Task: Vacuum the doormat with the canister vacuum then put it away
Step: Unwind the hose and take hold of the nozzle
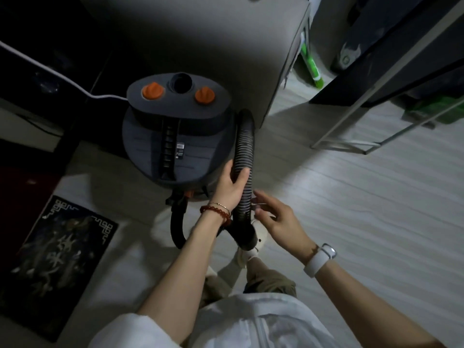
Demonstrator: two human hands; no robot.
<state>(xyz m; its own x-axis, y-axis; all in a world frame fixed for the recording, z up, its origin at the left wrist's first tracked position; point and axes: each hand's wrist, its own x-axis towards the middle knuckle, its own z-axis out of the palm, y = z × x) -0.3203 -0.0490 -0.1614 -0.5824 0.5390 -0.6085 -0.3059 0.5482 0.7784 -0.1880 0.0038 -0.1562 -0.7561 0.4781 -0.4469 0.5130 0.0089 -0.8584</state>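
The left hand has its fingers curled round the ribbed grey flexible hose, gripping it mid-length. The right hand, fingers spread and holding nothing, hovers just beside the hose's lower stretch, so it is nearer that end. The hose runs lengthwise away from the person, beside the round grey canister vacuum with orange knobs. The dark patterned doormat lies well apart, to the left.

You're looking down at a pale plank floor in a dim room, brightest to the right. A grey cabinet rises ahead; a white metal frame stands right, dark furniture left, a white cable crossing it.
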